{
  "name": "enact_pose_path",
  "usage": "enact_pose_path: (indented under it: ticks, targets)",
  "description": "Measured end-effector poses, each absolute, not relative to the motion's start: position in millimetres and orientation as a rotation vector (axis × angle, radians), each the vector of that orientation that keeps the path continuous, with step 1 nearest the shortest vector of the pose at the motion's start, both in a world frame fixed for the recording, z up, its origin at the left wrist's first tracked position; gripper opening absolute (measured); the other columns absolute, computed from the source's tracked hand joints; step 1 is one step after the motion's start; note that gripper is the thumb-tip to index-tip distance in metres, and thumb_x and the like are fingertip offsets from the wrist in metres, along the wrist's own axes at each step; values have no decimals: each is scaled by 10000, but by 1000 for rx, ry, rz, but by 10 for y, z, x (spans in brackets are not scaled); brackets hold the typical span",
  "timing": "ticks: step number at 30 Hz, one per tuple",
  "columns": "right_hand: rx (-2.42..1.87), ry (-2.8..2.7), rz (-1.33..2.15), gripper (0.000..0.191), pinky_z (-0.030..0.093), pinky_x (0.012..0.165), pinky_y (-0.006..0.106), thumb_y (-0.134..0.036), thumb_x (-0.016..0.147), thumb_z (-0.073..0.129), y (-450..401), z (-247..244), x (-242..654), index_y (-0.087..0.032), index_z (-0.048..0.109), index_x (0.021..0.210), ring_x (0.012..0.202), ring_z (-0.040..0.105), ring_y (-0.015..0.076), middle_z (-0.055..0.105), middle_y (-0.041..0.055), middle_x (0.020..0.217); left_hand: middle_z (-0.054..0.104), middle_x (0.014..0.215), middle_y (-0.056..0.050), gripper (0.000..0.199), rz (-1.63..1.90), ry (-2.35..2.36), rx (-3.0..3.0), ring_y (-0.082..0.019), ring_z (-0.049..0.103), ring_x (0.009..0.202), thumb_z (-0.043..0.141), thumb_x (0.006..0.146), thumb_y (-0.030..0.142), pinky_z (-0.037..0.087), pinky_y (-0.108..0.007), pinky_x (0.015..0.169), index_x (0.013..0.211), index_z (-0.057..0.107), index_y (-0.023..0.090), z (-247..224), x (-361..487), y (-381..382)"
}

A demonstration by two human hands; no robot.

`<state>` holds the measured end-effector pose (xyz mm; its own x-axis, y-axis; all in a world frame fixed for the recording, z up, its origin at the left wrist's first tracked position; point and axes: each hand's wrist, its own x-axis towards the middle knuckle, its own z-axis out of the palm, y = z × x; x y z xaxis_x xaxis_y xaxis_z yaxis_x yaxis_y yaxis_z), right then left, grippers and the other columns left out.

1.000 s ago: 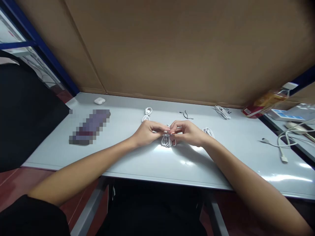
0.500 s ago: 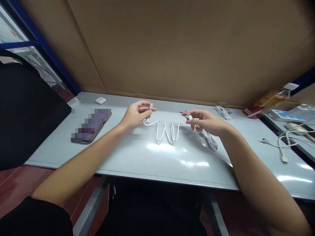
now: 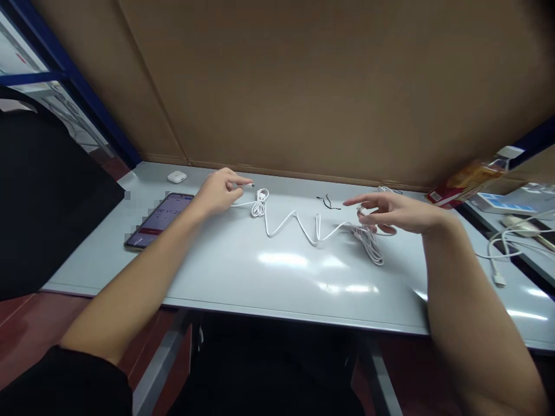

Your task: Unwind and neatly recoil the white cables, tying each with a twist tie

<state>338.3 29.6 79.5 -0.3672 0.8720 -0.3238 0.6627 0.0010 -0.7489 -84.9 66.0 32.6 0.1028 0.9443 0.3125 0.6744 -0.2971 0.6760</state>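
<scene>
From where I watch, the nearest trouble spot is the white coil [image 3: 372,251] on the table [image 3: 277,289], just beside my right hand [image 3: 392,212]. The white cable [image 3: 282,224] passes over or close by that coil; I can't tell which. If the right hand drew outward, a loop might catch and drag the coil along.

Farther off, the cable runs right against the tied bundle [image 3: 259,207] near my left hand [image 3: 217,193], so a pull that way could hook its loops or shift it. The black ties [image 3: 328,202] lie beyond the zigzag and would slide easily if a bend swept over them. A sharp tug could also slip a plug from light fingertips.

The cable lies across the middle of the table between my hands, its long axis running left to right, roughly along the table's length, in loose zigzags. The right hand has one end between thumb and fingers, its index finger stretched out; I can't read exactly where that plug points. The left hand pinches the other end narrowly, the plug's tip facing right, toward the bundle's far side.
</scene>
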Motion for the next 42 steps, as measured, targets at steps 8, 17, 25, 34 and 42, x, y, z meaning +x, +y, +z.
enact_pose_path:
  ticks: [8, 17, 25, 34, 42]
  targets:
    - [-1618, -1917, 1278, 657, 427, 447, 262, -486, 766, 846, 280, 840, 3575, -304, 678, 1374, 586, 513, 124, 586, 12, 842, 767, 1000, -40, 314, 1090, 1595, 2063, -139, 602, 676, 712, 781, 266, 445, -267, 663, 1081, 788, 209, 306, -901, 703]
    - [-1397, -1912, 1512, 594, 631, 810, 423, -402, 730, 892, 243, 817, 3428, -249, 732, 1281, 897, 747, 243, 756, 72, 1017, 795, 886, -47, 202, 1061, 1418, 2099, -164, 644, 725, 745, 839, 319, 495, -289, 733, 985, 829, 208, 211, -658, 569]
    - [-1339, -1959, 1473, 363, 616, 795, 397, -405, 769, 854, 268, 547, 2854, -221, 701, 1042, 833, 770, 243, 788, 59, 934, 806, 1070, -39, 330, 753, 1041, 2441, -192, 719, 921, 547, 971, 182, 531, -311, 851, 1195, 781, 241, -49, -216, 275]
    - [-1184, -1697, 1504, 361, 628, 760, 403, -366, 790, 834, 154, 179, 2349, -253, 538, 964, 794, 745, 209, 677, 2, 940, 733, 1021, -42, 302, 463, 942, 2529, -264, 576, 1043, 493, 1040, 391, 489, -364, 866, 1217, 696, 253, 51, -18, 44]
    - [-1254, -2095, 421, 269, 501, 763, 392, -399, 850, 703, 139, 100, 2267, -218, 568, 998, 849, 600, 234, 636, 80, 974, 714, 1153, -113, 367, 624, 1013, 2490, -263, 631, 1105, 405, 1040, 183, 505, -396, 951, 1350, 600, 169, -86, 33, 102]
